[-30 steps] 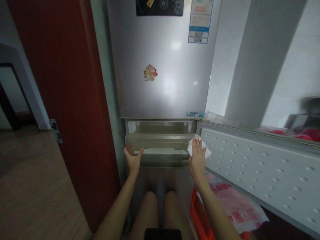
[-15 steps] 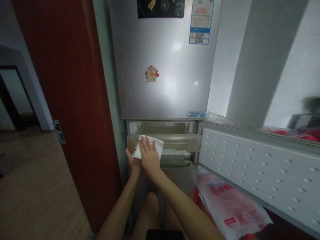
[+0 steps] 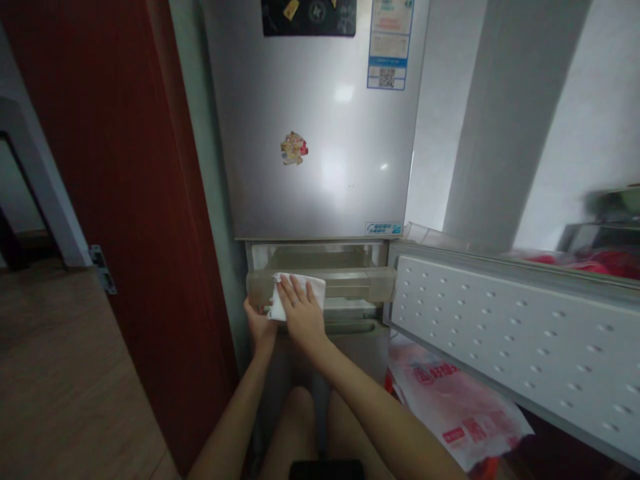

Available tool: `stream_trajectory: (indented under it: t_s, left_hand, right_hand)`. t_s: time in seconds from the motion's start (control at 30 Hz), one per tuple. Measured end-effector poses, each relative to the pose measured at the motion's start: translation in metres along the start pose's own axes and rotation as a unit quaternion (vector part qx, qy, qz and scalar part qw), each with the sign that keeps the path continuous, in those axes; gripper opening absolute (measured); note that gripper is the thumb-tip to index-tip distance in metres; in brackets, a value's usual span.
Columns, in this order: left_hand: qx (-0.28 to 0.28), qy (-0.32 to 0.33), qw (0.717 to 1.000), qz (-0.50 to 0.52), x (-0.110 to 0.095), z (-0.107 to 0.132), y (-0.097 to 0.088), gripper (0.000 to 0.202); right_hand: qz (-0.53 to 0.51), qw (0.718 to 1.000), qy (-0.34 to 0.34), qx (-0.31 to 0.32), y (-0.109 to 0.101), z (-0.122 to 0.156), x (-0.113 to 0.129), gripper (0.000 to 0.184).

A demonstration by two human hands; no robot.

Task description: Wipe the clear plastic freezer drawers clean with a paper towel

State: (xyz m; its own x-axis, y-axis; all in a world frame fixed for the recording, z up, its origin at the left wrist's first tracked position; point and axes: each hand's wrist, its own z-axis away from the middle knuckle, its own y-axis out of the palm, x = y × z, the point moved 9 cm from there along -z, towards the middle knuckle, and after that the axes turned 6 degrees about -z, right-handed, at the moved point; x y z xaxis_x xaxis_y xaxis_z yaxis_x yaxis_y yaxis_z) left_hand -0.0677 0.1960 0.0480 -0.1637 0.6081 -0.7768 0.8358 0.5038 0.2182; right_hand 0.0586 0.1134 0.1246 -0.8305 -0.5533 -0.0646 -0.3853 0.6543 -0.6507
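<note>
A translucent freezer drawer (image 3: 360, 285) sticks partly out of the lower compartment of a silver fridge (image 3: 320, 100). My right hand (image 3: 304, 319) lies over a white cloth (image 3: 316, 287), fingers stretched, pressing it against the left half of the drawer's front. At the drawer's lower left corner, my left hand (image 3: 260, 328) grips the edge with its thumb up; its other fingers are mostly hidden behind the cloth and drawer. Another drawer (image 3: 350, 327) sits below.
To the right, the dimpled freezer door (image 3: 500, 327) stands swung open. Under it a white and red plastic bag (image 3: 450, 407) lies over something red. A reddish-brown wooden door (image 3: 115, 167) rises close on the left. My knees (image 3: 300, 407) are right below the drawers.
My right hand and the cloth have slid slightly to the right along the drawer front. The left hand stays at the corner. My view has turned a little to the right.
</note>
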Motion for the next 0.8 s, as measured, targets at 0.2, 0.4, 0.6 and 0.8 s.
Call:
stream_trajectory:
  t_s: [0.2, 0.4, 0.6, 0.8]
  left_hand:
    - [-0.036, -0.037, 0.999, 0.018, 0.002, 0.004, -0.007, 0.081]
    - [-0.036, -0.047, 0.998, 0.026, 0.005, 0.003, -0.006, 0.08]
    - [-0.036, -0.044, 0.998, 0.02, 0.003, 0.005, -0.007, 0.078]
    - [-0.055, -0.031, 0.998, -0.005, 0.006, 0.005, -0.008, 0.08]
  right_hand:
    - [0.087, 0.99, 0.107, -0.035, -0.05, 0.069, -0.094, 0.075]
    - [0.079, 0.971, 0.206, -0.087, -0.087, 0.115, -0.169, 0.09]
    - [0.035, 0.971, 0.196, -0.134, -0.08, 0.108, -0.158, 0.093]
    - [0.027, 0.993, 0.072, -0.092, -0.035, 0.058, -0.075, 0.084]
